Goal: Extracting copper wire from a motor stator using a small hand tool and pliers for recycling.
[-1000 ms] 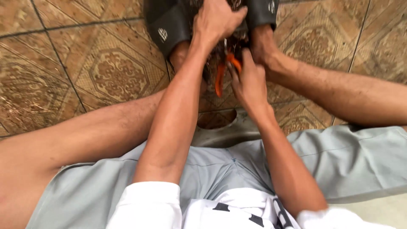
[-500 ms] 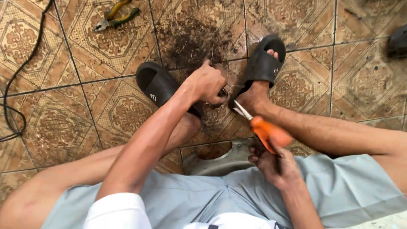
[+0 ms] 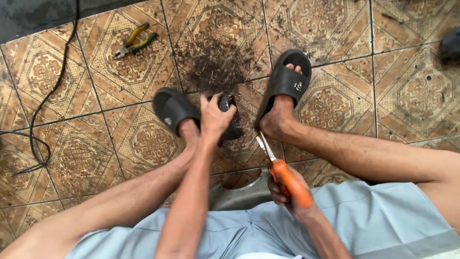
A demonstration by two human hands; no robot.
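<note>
My left hand (image 3: 215, 117) reaches forward and grips a small dark rounded part (image 3: 226, 103) that sits on the tiled floor between my two feet in black slide sandals (image 3: 173, 109) (image 3: 286, 82). My right hand (image 3: 287, 194) is drawn back near my lap and holds scissors with orange handles (image 3: 282, 172); their metal blades point forward toward my right ankle and do not touch the dark part. A patch of dark fibres and dirt (image 3: 215, 62) lies on the floor just beyond the part.
Pliers with yellow-green handles (image 3: 130, 42) lie on the tiles at the far left. A black cable (image 3: 45, 103) snakes along the left side. A dark object (image 3: 450, 45) sits at the right edge. Light blue shorts (image 3: 364, 216) cover my lap.
My right hand with the scissors has drawn back from the dark part toward my lap. The view has tilted, bringing both feet and the pliers into sight. My left hand stays on the part.
</note>
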